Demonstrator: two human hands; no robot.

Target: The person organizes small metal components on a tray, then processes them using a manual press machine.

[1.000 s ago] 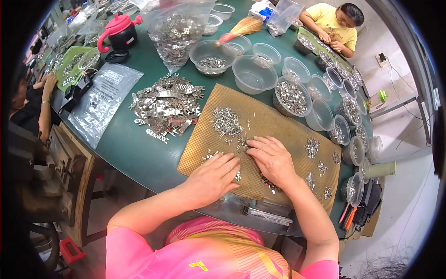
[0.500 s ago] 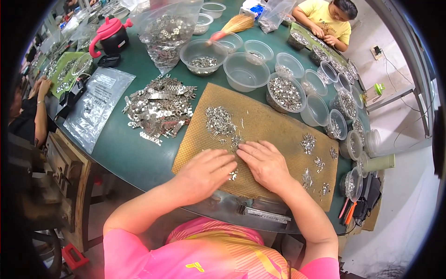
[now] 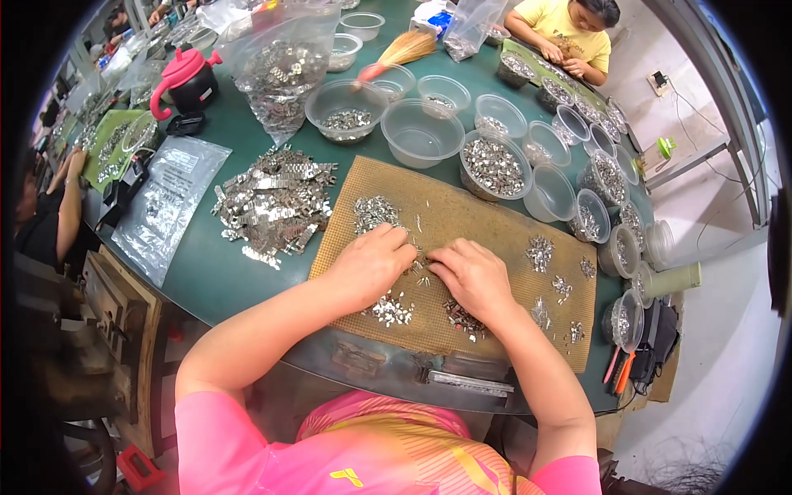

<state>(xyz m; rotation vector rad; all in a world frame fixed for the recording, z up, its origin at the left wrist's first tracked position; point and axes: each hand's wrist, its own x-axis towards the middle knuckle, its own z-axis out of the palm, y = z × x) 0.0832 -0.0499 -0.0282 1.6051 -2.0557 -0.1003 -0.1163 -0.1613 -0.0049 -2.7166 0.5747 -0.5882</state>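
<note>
My left hand [image 3: 375, 262] rests over the tan textured mat [image 3: 487, 239], fingers curled down and pressed together beside a pile of small silvery metal pieces [image 3: 375, 214]. To its right, my right hand [image 3: 472, 276] has its thumb and fingertips pinched together low over the mat. A few loose pieces lie between the two hands. Whatever the fingertips hold is too small or hidden to make out. Below my left wrist is a spread of bright flat bits [image 3: 389, 310]; a darker heap [image 3: 464, 318] sits by my right wrist, partly covered by it.
Several small heaps [image 3: 540, 252] dot the mat's right side. Clear plastic bowls [image 3: 422, 136] curve along the far and right sides. A metal strip pile [image 3: 276, 198], a bag of parts [image 3: 280, 82] and a red-lidded jug [image 3: 188, 81] stand left. A co-worker [image 3: 565, 37] sits opposite.
My left hand has moved up and left toward the large pile, uncovering the bright bits. My right hand's fingers have curled inward, and the dark heap beside its wrist now shows.
</note>
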